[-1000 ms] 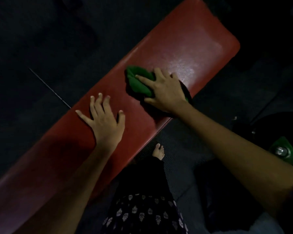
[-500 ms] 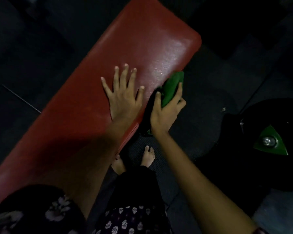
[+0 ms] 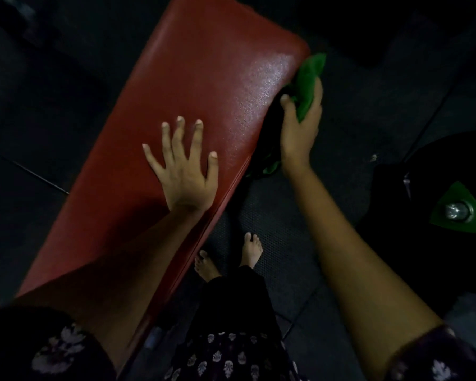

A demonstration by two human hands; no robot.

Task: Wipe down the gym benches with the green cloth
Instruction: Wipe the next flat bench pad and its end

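Observation:
A long red padded gym bench (image 3: 204,86) runs diagonally from the lower left to the upper middle. My left hand (image 3: 183,169) lies flat on its top with fingers spread. My right hand (image 3: 300,125) grips the green cloth (image 3: 309,81) and holds it against the bench's right side edge, close to the far corner. Part of the cloth hangs dark below my wrist. The bench's top near the far end looks shiny.
My bare feet (image 3: 248,251) stand on the dark rubber floor beside the bench. A black weight plate with a green triangular hub (image 3: 460,209) lies on the floor at the right. The surroundings are very dark.
My right hand has carried the cloth off the bench top to its right side edge and slid it toward the far corner. My left hand has shifted farther along the bench top.

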